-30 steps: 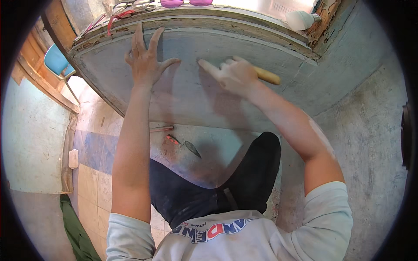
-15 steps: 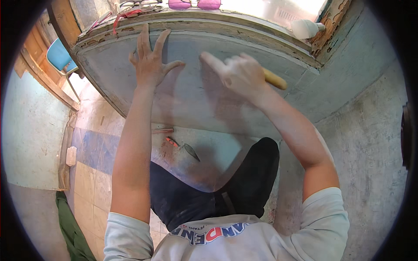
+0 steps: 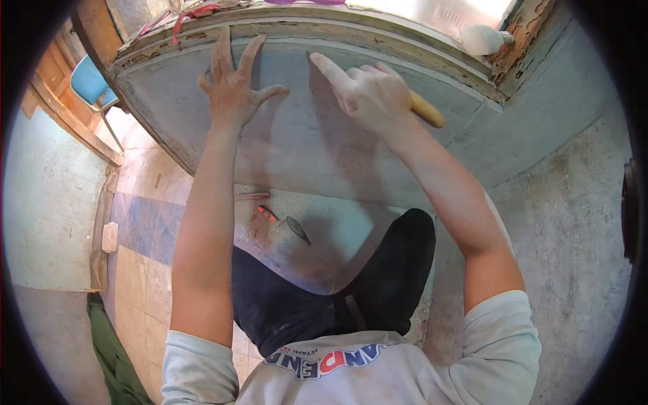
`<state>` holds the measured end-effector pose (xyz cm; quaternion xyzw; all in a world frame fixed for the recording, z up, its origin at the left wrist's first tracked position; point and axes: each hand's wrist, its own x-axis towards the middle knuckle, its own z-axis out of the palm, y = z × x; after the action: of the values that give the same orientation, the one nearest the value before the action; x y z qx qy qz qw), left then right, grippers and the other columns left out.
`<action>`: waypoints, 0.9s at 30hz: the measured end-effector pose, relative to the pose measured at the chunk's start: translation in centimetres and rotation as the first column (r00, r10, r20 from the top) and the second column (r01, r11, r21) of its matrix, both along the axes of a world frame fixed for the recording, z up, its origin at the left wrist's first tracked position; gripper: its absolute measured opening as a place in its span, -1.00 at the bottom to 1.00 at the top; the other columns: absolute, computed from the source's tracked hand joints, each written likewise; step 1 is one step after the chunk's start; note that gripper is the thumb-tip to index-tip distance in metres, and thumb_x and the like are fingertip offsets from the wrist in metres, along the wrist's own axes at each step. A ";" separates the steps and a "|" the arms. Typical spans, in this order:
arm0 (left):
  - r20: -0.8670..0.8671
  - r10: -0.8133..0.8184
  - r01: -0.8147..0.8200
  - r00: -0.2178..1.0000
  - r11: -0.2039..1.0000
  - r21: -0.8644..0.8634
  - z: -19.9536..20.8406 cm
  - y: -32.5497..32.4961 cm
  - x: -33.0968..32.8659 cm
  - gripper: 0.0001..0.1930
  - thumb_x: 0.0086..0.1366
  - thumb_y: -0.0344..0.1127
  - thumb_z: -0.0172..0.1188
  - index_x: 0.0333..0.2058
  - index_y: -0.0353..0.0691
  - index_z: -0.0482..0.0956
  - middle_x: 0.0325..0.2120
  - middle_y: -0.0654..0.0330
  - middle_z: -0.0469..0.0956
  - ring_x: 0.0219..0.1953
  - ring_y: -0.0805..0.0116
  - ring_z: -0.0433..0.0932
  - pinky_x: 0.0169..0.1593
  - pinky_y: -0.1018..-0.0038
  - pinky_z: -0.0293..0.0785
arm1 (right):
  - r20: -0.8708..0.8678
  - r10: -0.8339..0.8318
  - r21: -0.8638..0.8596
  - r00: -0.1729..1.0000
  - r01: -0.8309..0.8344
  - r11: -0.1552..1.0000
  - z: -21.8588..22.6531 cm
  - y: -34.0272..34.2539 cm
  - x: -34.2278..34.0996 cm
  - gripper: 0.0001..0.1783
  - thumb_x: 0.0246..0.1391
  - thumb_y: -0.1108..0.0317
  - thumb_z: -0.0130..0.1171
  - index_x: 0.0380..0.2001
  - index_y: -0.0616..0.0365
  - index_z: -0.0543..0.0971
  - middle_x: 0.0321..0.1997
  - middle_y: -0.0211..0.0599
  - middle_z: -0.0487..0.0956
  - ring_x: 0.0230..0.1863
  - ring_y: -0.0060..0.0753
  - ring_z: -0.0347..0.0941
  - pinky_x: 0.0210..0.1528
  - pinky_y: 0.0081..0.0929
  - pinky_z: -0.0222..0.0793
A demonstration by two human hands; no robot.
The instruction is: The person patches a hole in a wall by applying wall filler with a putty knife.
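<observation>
My left hand (image 3: 233, 94) rests on the grey wall (image 3: 290, 152) below the window sill, its fingers spread wide with the tips reaching the ledge. To its right, my right hand (image 3: 381, 98) is closed round a tool with a yellowish wooden handle (image 3: 427, 110). The handle's end sticks out behind the palm, while the tool's other end is hidden by the hand. The index finger of that hand is stretched out, its tip close to the wall just under the ledge.
On the floor between my knees lies a small pointed trowel (image 3: 297, 229) with an orange handle, near a reddish bar (image 3: 252, 196). A white light bulb (image 3: 482, 40) and pink-lensed glasses (image 3: 304, 2) are on the sill. A blue chair (image 3: 91, 81) stands at the left.
My right hand has slid a little up the wall with the tool, its fingertip nearer the ledge. My left hand keeps its place, and the view has shifted slightly.
</observation>
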<state>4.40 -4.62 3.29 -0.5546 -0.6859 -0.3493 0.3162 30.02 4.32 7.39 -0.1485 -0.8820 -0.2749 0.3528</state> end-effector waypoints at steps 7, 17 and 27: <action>-0.002 0.002 -0.002 1.000 1.000 -0.003 -0.7 0.5 0.0 0.14 -0.14 0.34 0.60 0.45 0.59 0.21 0.61 0.13 -0.15 0.60 0.05 -0.07 0.36 -0.28 0.00 | 0.332 -0.063 -0.089 0.941 0.098 0.991 -2.4 -0.1 0.0 -0.40 0.22 0.33 0.06 0.34 -0.26 0.54 -0.53 -0.36 0.70 -0.49 -0.36 0.67 -0.32 -0.39 0.53; -0.018 0.034 -0.034 0.999 0.999 -0.038 -0.7 0.1 0.0 0.15 -0.12 0.36 0.58 0.48 0.48 0.21 0.61 0.11 -0.17 0.61 0.03 -0.09 0.38 -0.23 -0.04 | 0.393 -0.051 -0.231 0.918 0.152 0.961 -3.3 -1.3 -0.2 -0.39 0.17 0.33 0.10 0.32 -0.23 0.56 -0.56 -0.24 0.68 -0.51 -0.23 0.67 -0.26 -0.24 0.62; -0.001 0.005 -0.005 1.000 1.000 -0.022 -0.8 0.4 -0.1 0.13 -0.13 0.39 0.56 0.45 0.61 0.19 0.62 0.17 -0.18 0.61 0.05 -0.10 0.39 -0.30 -0.01 | 0.291 -0.048 -0.133 0.956 0.090 0.987 -4.3 -0.8 -0.4 -0.40 0.17 0.32 0.10 0.32 -0.21 0.57 -0.58 -0.31 0.68 -0.55 -0.27 0.66 -0.36 -0.34 0.55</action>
<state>4.29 -4.25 2.51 -0.5565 -0.6910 -0.3404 0.3114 29.66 3.49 3.13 -0.1631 -0.9357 -0.2410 0.1997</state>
